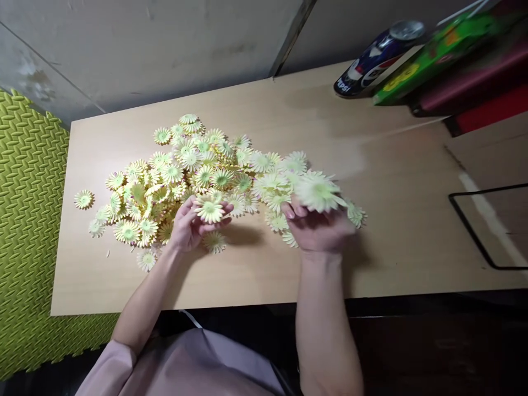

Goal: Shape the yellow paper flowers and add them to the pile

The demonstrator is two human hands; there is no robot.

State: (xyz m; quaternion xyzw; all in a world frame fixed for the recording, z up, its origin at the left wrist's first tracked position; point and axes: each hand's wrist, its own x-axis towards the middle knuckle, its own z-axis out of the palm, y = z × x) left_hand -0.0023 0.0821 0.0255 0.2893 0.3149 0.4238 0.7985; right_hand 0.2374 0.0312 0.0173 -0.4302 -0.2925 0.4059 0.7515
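Pale yellow-green artificial flower heads (181, 165) lie in a loose pile across the tabletop. My left hand (190, 226), at the near side of the pile, holds a small yellow flower head (209, 209) between thumb and fingers. Farther right, my right hand (324, 231) is closed around a larger, paler flower head (319, 191), whose petals hide part of the fingers. Whether more petals are stacked beneath it I cannot tell. Other pale flower heads (272, 187) lie just left of and behind my right hand.
A dark blue Pepsi can (377, 60) stands at the back right, beside a green packet (433, 58) and dark red items. A black wire frame (470, 236) is at the right edge. One flower head (84, 199) lies apart at left, near a green foam mat (28, 236).
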